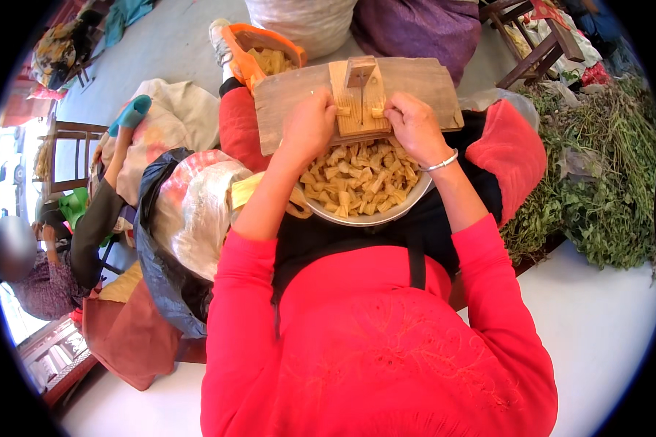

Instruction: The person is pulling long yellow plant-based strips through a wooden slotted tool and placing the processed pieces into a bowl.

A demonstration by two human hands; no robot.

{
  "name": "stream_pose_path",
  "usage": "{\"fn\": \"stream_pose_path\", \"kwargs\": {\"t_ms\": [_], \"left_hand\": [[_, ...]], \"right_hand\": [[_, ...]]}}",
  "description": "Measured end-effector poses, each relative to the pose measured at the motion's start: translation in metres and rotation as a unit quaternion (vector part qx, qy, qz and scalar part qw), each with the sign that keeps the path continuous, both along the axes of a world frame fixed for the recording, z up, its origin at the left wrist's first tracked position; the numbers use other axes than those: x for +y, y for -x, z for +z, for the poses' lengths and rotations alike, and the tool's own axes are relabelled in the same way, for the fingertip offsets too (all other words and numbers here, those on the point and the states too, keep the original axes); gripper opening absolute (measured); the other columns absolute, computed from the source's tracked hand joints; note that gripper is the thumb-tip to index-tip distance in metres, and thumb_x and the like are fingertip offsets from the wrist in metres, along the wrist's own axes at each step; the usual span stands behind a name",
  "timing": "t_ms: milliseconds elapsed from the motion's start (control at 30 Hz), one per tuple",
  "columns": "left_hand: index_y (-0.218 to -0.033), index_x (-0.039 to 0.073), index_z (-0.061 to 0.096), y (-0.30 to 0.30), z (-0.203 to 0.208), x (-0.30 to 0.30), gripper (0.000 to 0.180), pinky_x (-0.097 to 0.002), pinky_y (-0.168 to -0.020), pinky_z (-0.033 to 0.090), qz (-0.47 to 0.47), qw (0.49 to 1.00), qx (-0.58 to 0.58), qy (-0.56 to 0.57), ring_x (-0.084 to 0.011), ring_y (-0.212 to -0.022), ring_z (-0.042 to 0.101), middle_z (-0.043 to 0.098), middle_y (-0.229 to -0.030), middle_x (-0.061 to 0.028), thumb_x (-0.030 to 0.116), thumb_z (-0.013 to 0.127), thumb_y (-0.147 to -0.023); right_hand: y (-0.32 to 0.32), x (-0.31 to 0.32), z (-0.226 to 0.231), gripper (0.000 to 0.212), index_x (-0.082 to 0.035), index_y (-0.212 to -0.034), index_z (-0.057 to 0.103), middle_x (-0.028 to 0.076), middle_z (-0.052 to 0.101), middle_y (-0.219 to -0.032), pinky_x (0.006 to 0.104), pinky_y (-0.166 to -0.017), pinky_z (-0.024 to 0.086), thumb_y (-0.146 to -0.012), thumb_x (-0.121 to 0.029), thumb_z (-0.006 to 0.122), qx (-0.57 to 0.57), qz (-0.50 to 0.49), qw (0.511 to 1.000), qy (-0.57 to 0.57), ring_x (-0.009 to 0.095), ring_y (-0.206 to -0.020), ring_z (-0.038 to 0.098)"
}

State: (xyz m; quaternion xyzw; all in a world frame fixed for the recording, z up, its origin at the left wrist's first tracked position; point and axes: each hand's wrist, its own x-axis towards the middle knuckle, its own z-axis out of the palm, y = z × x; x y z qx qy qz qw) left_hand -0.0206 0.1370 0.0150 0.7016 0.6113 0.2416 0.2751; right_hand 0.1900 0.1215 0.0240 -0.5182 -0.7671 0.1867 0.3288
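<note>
- The person's red-sleeved forearms reach forward over a round metal bowl [415,200] resting on the lap, heaped with short pale-yellow cut pieces [357,178].
- The left hand [308,127] is curled closed, pinching one pale piece against the left side of a small upright wooden cutting block [359,98].
- The right hand [414,125], with a thin silver bangle [439,163] at the wrist, is likewise closed on a piece at the block's right side.
- The block is fixed on a wide flat wooden board [291,98] propped across the knees, its near edge just over the bowl's far rim.
- To the left, a crumpled plastic bag, clear over dark [178,218], sits close beside the left elbow.
- Beyond the board, an orange plastic scoop-shaped container [251,51] holds more pale pieces.
- To the right, a pile of green leafy stalks [598,182] crowds the floor; pale open floor [160,44] shows at far left.
</note>
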Motion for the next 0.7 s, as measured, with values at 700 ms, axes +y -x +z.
{"fn": "stream_pose_path", "kwargs": {"t_ms": [700], "left_hand": [[-0.083, 0.001, 0.067, -0.001, 0.026, -0.072, 0.033, -0.0288, -0.053, 0.041, -0.121, 0.930, -0.325, 0.122, -0.0116, -0.057, 0.053, 0.059, -0.063, -0.0026, 0.028, 0.054, -0.097]], "right_hand": [[0.026, -0.105, 0.083, 0.022, 0.000, -0.097, 0.067, -0.001, 0.053, -0.062, 0.0233, -0.049, 0.038, -0.097, -0.011, 0.048, 0.401, 0.170, 0.728, 0.530, 0.007, -0.051, 0.046]]}}
